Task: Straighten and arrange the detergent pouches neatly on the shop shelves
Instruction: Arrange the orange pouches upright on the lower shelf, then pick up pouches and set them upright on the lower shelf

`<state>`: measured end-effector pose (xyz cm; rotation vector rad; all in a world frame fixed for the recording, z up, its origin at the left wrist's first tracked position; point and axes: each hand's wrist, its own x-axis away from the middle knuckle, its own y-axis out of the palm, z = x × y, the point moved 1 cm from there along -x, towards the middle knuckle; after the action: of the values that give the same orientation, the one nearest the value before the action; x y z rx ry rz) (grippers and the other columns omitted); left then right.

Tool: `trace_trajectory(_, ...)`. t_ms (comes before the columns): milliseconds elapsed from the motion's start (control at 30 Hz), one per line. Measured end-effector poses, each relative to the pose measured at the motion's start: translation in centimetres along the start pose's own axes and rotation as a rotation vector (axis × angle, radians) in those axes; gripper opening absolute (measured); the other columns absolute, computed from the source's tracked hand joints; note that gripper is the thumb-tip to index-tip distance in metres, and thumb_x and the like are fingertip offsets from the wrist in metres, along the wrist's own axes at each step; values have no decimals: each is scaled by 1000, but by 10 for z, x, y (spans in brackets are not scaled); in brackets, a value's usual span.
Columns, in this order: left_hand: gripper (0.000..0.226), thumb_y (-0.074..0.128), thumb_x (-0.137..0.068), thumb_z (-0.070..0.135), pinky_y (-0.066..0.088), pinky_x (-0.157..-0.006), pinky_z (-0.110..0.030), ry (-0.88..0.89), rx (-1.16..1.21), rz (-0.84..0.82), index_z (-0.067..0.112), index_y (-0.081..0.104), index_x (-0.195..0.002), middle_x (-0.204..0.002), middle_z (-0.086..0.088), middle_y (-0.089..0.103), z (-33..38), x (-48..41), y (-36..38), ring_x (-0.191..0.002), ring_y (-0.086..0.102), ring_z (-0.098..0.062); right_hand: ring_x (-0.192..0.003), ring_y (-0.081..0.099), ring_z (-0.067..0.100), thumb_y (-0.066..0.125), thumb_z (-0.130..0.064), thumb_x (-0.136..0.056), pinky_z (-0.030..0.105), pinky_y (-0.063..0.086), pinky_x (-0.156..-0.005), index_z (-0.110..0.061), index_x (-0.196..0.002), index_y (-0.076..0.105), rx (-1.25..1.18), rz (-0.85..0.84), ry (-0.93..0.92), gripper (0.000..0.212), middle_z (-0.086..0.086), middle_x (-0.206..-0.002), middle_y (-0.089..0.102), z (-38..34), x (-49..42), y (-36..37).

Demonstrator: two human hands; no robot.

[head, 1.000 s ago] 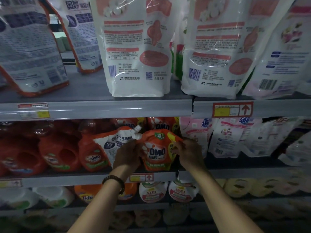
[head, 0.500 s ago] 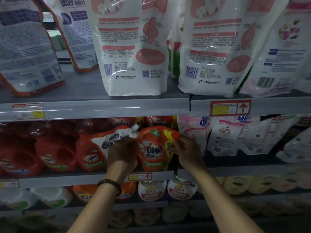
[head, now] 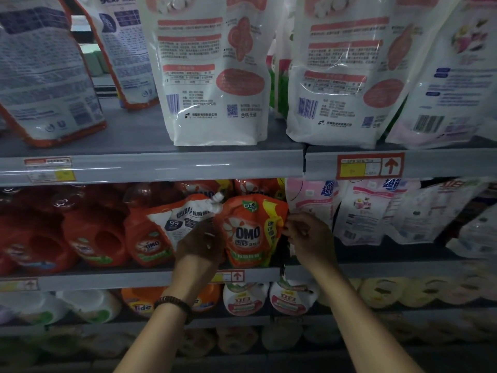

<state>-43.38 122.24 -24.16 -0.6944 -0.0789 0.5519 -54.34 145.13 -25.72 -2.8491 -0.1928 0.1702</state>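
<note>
Grey shop shelves fill the view, with the upper shelf [head: 161,165] carrying two big white pouches [head: 215,76] that stand upright side by side, backs to the front, with more pouches to either side. On the middle shelf [head: 107,278] below, a row of orange OMO bottles [head: 102,238] stands at the left and pink-and-white pouches [head: 357,211] lean at the right. Between them, at the shelf's front edge, stands the orange OMO pouch [head: 250,232], upright and facing forward. Just to its left, a white-and-orange pouch [head: 183,219] tilts over so that its top touches the OMO pouch. The left hand [head: 200,246] has its fingers curled on the OMO pouch's left edge, overlapping the tilted pouch. The right hand [head: 309,238] pinches the OMO pouch's right edge with thumb and fingertips. A red price tag [head: 369,165] with an up arrow sits on the upper shelf's rail. A dark beaded bracelet [head: 172,302] circles the left wrist. The tilted pouch's white spout cap [head: 216,201] points at the OMO pouch's top corner.
</note>
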Motion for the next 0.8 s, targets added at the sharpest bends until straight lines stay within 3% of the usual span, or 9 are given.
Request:
trace_trajectory(167, 10, 70, -100, 25, 65, -80, -43, -42, 116, -232, 32, 66, -106, -104, 5, 75, 25, 19, 25, -89, 75, -16, -84, 75, 3, 63, -14, -104, 43, 65, -86, -19, -105, 73, -1, 82, 24, 12, -4, -100, 76, 4, 8, -16)
trace_trajectory(233, 11, 68, -96, 33, 64, -81, -48, -44, 166, -335, 34, 68, -107, -103, 8, 76, 37, 26, 40, -90, 76, -17, -82, 74, 4, 62, -17, -105, 39, 65, -82, -23, -106, 73, 7, 108, 40, 13, -4, -100, 76, 5, 12, -26)
trace_trajectory(367, 22, 60, -90, 45, 61, -94, -49, -6, 226, -453, 58, 66, -107, -119, 10, 74, 62, 33, 66, -109, 72, -17, -93, 74, 9, 63, -17, -104, 22, 61, -71, -25, -103, 73, -1, 132, 4, 12, -5, -103, 75, 8, 20, -46)
trace_trajectory(500, 37, 64, -97, 39, 58, -101, -50, 79, 164, -456, 30, 69, -132, -137, -4, 67, 78, 30, 89, -123, 67, -28, -92, 73, 8, 65, -16, -102, 44, 63, -84, -30, -96, 72, 34, 179, -47, 16, -11, -98, 76, 15, 24, -65)
trace_trajectory(567, 39, 58, -106, 32, 60, -95, -38, 144, 151, -428, 20, 62, -142, -139, -3, 63, 83, 28, 101, -125, 67, -32, -93, 74, 11, 67, -16, -101, 51, 62, -86, -30, -97, 73, -5, 184, -17, 16, -11, -98, 77, 19, 25, -75)
trace_trajectory(633, 52, 57, -107, 39, 58, -89, -34, 111, 122, -512, 29, 41, -155, -138, 7, 53, 91, 29, 108, -122, 66, -23, -94, 75, 13, 69, -15, -100, 54, 62, -87, -29, -100, 74, -46, 193, 14, 14, -9, -98, 78, 23, 25, -85)
trace_trajectory(700, 66, 60, -101, 53, 56, -98, -39, 49, 154, -568, 38, 31, -159, -149, 11, 49, 93, 26, 118, -129, 61, -18, -92, 76, 15, 70, -15, -100, 54, 62, -86, -26, -99, 75, -51, 204, 32, 12, -7, -97, 78, 27, 25, -97)
trace_trajectory(800, 87, 61, -84, 71, 49, -113, -48, 55, 247, -500, 43, 29, -160, -160, 11, 47, 81, 15, 144, -142, 52, -18, -88, 76, 15, 69, -15, -100, 54, 63, -84, -25, -96, 76, -54, 196, 60, 12, -6, -92, 79, 31, 26, -111)
